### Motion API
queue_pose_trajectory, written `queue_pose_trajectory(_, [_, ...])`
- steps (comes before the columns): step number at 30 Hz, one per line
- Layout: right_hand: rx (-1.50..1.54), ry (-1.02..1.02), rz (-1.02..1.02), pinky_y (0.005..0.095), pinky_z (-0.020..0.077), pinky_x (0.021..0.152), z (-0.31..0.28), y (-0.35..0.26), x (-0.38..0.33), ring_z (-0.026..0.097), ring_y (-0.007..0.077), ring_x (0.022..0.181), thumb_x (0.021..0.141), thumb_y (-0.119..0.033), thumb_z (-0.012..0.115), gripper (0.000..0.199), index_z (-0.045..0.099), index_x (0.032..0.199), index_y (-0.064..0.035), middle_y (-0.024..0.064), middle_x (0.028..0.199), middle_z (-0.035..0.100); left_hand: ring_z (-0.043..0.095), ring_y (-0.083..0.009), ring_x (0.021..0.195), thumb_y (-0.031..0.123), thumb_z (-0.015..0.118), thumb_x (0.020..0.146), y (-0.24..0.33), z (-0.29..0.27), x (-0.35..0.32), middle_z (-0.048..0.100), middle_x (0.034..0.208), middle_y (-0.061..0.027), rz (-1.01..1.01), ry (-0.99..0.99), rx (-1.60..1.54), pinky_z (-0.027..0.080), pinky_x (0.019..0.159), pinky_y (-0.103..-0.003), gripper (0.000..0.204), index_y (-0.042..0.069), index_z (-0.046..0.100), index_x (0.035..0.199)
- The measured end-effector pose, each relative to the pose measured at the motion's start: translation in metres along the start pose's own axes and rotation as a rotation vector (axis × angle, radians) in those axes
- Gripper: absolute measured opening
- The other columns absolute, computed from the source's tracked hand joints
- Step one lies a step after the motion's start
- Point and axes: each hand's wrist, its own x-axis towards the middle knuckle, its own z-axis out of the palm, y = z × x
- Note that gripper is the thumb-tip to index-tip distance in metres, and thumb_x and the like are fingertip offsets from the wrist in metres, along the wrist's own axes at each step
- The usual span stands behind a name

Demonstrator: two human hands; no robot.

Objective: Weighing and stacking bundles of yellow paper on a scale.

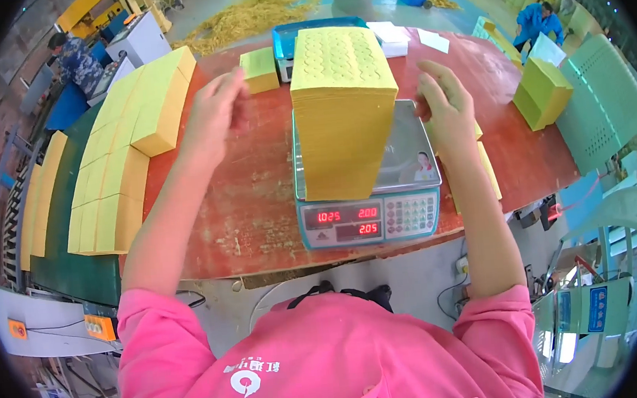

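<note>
A tall stack of yellow paper [347, 137] stands on the metal pan of a digital scale [371, 217], its top sheet marked with rows of curved cuts. My left hand [216, 116] hovers left of the stack, fingers loosely bent and apart, with nothing in them. It is nearest to a small yellow paper block [260, 70] behind it. On the other side, my right hand [446, 103] is raised just off the stack's right face, also empty, its fingers bent and spread. The scale's red digits are lit. Part of another yellow stack [490, 170] shows beyond my right forearm.
Rows of yellow paper blocks [116, 151] line the left of the red table [237, 205]. Behind the stack is a second scale with a blue tray [283, 33]. A yellow block [542, 91] stands far right beside a green perforated chair [602, 94]. Two other people sit farther off.
</note>
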Motion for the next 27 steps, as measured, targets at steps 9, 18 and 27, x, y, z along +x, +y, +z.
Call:
queue_pose_trajectory(9, [0.242,0.096,0.215,0.0225,0.0428,0.059,-0.056,0.061,-0.052,0.055,0.008,0.066,0.098,-0.014,0.054,0.031,0.059,0.123,0.0023,0.0022,0.082,0.059,0.047,-0.0089,0.055,0.039,0.058,0.095,-0.064,-0.079,-0.021,0.055,0.066,0.0017,-0.23,0.23,-0.084,0.032,0.05,-0.025,0.031,0.011,0.058,0.083])
queue_pose_trajectory(18, [0.234,0.034,0.254,0.0241,0.0443,0.062,-0.034,0.069,-0.049,0.057,0.0102,0.068,0.096,-0.011,0.055,0.029,0.062,0.121,0.0025,0.0036,0.083,0.062,0.048,-0.01,0.06,0.037,0.055,0.097,-0.071,-0.062,-0.015,0.057,0.068,0.0002,-0.25,0.148,-0.121,0.034,0.057,-0.026,0.031,0.01,0.059,0.084])
queue_pose_trajectory(27, [0.216,-0.019,0.239,0.0241,0.0444,0.062,-0.027,0.067,-0.04,0.057,0.01,0.068,0.095,-0.01,0.054,0.028,0.062,0.119,0.0024,0.004,0.084,0.063,0.049,-0.0101,0.057,0.036,0.055,0.097,-0.061,-0.044,-0.007,0.056,0.064,0.0004,-0.198,0.076,-0.14,0.033,0.054,-0.025,0.03,0.009,0.061,0.084])
